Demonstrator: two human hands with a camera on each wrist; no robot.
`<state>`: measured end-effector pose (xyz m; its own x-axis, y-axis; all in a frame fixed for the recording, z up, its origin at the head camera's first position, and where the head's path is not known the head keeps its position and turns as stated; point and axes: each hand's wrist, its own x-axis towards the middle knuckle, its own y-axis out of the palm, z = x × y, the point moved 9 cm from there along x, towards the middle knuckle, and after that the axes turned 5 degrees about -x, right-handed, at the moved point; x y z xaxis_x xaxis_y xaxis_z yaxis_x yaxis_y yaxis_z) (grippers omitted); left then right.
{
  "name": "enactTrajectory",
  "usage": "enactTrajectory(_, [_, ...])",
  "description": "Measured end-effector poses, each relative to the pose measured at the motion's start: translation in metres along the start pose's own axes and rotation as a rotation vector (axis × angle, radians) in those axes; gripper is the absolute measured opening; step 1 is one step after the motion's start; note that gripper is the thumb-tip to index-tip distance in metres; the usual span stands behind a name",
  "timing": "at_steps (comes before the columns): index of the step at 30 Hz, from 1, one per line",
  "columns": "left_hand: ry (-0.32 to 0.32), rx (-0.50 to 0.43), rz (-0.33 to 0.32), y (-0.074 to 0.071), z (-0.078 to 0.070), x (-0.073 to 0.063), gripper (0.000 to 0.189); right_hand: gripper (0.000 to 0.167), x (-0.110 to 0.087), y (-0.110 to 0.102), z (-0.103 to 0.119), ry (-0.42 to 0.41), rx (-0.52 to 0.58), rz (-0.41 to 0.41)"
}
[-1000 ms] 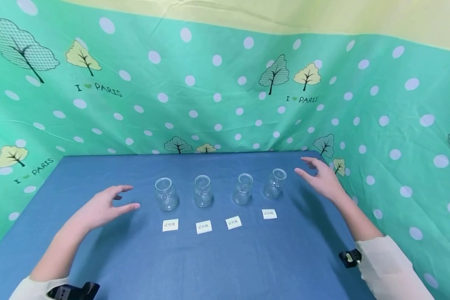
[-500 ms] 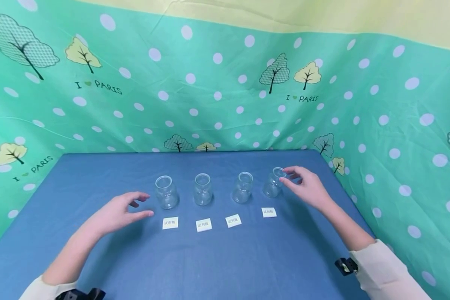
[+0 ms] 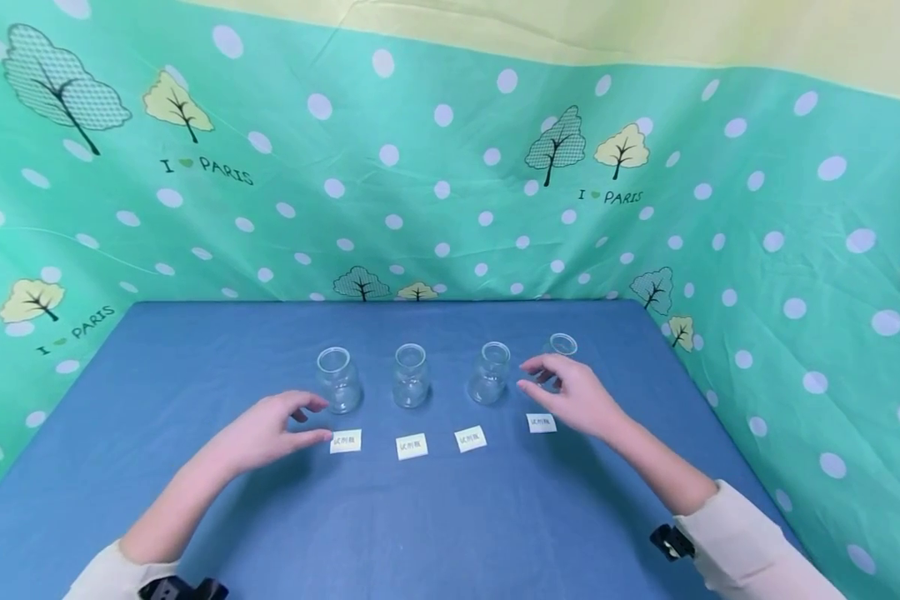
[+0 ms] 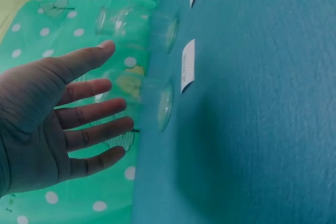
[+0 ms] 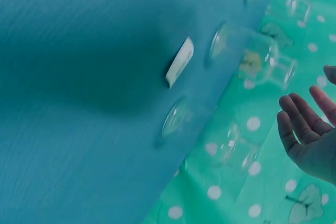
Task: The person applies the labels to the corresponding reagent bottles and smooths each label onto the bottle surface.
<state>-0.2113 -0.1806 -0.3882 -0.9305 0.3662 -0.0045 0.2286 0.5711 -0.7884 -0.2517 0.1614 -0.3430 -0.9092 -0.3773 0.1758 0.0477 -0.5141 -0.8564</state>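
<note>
Several clear glass jars stand upright in a row on the blue table. My left hand (image 3: 270, 429) hovers with fingers apart, just left of the leftmost jar (image 3: 339, 382) and its paper label (image 3: 346, 441); it holds nothing. In the left wrist view its palm and spread fingers show plainly. My right hand (image 3: 573, 396) is raised in front of the rightmost jar (image 3: 562, 343), hiding most of it. Its fingertips point toward the third jar (image 3: 489, 373), with a gap between, and nothing is in its grasp. The second jar from the left (image 3: 411, 377) stands apart from both hands.
In front of the other jars lie more small white labels with handwriting: one label (image 3: 412, 446) left of centre, another label (image 3: 470, 438) beside it, and a label (image 3: 541, 422) below the right hand. A green dotted curtain (image 3: 420, 167) rises behind the blue tabletop (image 3: 420, 525).
Both hands have moved inward: the left hand rightward toward the leftmost jar, the right hand leftward past the rightmost jar. The jars and labels stay where they were.
</note>
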Motion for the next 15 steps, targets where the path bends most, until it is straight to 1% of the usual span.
enactTrajectory(7, [0.036, -0.006, 0.012, 0.012, -0.003, 0.005, 0.044, 0.025, 0.001, 0.021, 0.022, -0.069, 0.031, 0.032])
enactTrajectory(11, [0.036, -0.012, 0.009, 0.014, -0.003, 0.006, 0.044, 0.025, 0.004, 0.033, 0.031, -0.103, 0.049, 0.053])
enactTrajectory(15, [0.026, -0.027, 0.012, 0.017, -0.002, 0.006, 0.044, 0.024, 0.007, 0.045, 0.038, -0.107, 0.071, 0.089])
